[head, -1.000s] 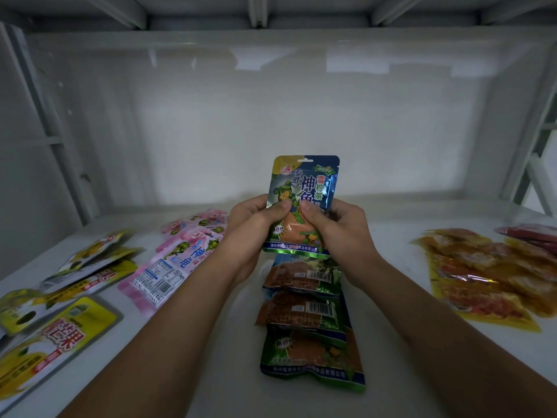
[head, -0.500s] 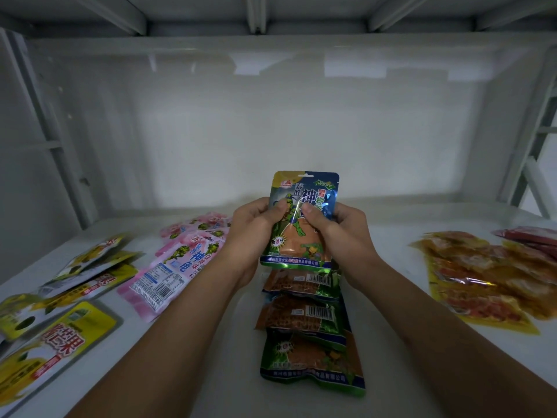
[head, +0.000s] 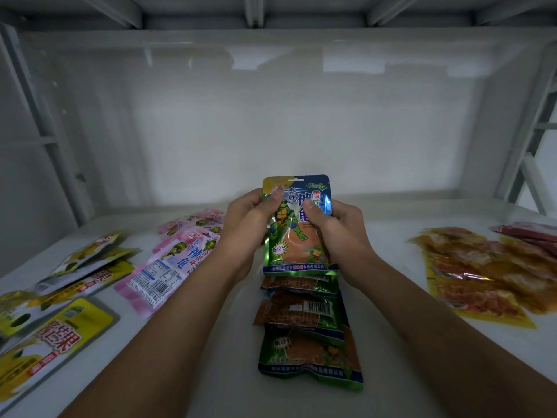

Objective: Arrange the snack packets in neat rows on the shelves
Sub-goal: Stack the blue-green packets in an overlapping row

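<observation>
Hands hold a green snack packet upright over a row on the shelf.

Yellow packets (head: 57,333) lie overlapped at the far left of the white shelf (head: 211,372), with pink packets (head: 168,267) just beside them, one showing its barcode. The left hand (head: 247,227) has its grip closed on the left edge of the green packet (head: 297,224), thumb pressed on the front; the right hand (head: 340,230) pinches the right edge the same way. That packet stands upright, its lower edge touching the far end of a row of green packets (head: 304,333) that lie flat and overlap toward the viewer. Orange packets (head: 488,273) sit in a loose heap well apart to the right, and red packets (head: 533,233) lie at the far right edge.
</observation>
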A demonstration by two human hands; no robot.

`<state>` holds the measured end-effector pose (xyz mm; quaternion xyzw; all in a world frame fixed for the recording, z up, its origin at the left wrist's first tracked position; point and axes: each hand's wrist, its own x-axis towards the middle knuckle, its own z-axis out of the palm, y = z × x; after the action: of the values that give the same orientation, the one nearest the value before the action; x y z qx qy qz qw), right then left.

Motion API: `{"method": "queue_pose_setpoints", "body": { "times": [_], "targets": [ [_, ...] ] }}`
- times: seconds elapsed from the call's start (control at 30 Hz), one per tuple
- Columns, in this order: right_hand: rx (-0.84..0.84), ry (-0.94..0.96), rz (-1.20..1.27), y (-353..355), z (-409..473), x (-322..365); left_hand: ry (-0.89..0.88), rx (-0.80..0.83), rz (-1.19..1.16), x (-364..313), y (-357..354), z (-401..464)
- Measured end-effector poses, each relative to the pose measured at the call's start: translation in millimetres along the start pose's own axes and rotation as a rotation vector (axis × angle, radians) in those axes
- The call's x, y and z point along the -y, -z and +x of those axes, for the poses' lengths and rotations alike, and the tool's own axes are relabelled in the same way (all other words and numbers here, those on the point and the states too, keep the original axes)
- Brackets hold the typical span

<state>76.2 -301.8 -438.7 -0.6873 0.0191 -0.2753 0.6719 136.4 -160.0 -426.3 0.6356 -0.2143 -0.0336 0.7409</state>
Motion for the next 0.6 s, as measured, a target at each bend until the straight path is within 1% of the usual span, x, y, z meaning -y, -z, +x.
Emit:
{"method": "queue_pose_setpoints", "body": {
  "times": [0.07,0.17,0.3,0.43,0.6],
  "targets": [
    [0.019,-0.011,0.012,-0.2,-0.3,0.2,-0.023,-0.014,0.008,0.2,-0.3,-0.6],
    [0.014,-0.056,0.094,1.1,-0.2,4.7,-0.036,-0.025,0.03,-0.1,-0.7,-1.4],
    [0.018,-0.065,0.084,1.6,1.9,2.9,-0.039,-0.012,0.04,0.3,-2.2,-2.9],
    [0.036,-0.104,0.141,1.8,1.8,2.2,-0.006,-0.011,0.012,1.3,-1.7,-1.3],
    [-0.013,-0.088,0.171,3.3,2.8,2.3,-0.004,0.022,-0.004,0.7,-4.2,-2.1]
  ]
}}
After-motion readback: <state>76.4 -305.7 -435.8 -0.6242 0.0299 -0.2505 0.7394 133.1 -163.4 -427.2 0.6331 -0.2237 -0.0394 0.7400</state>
